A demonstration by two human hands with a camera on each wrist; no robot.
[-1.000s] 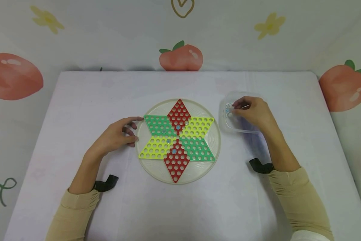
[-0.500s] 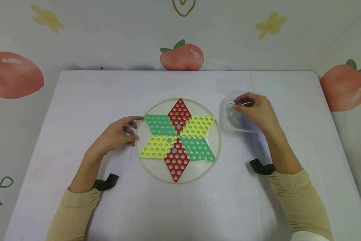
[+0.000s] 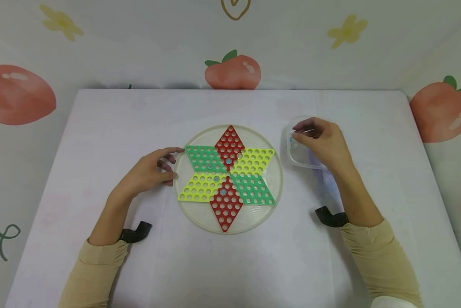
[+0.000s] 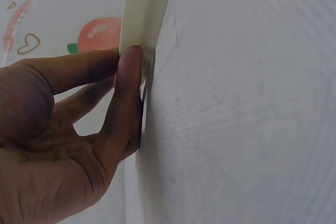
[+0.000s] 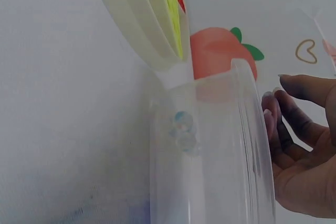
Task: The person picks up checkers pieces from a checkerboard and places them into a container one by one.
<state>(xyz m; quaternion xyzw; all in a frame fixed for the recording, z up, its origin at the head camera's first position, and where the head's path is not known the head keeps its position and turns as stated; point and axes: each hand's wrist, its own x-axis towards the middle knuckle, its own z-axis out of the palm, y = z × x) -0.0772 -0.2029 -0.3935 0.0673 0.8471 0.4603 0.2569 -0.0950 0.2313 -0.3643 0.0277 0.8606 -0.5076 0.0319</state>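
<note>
In the head view, a round star-patterned Chinese checkers board (image 3: 269,182) has red, green and yellow points full of holes. A few marbles (image 3: 223,192) sit in the holes. My left hand (image 3: 149,171) touches the board's left rim with the index fingertip and thumb spread apart along it, the other fingers bent beneath. My right hand (image 3: 324,141) hovers above a clear plastic container (image 3: 305,164), fingers bent and the thumb close to the index finger. Several clear and bluish marbles (image 5: 184,127) lie inside the container. Whether the right fingertips hold a marble is not visible.
The container stands right of the board, a small gap apart. A white cloth covers the table (image 3: 230,265), whose far edge meets a wall printed with peaches (image 3: 232,72) and flowers. Each wrist carries a black camera mount (image 3: 136,233).
My right hand rises from the marbles, then shifts slightly left above the container. The container has turned or shifted a little. My left hand stays at the board's rim.
</note>
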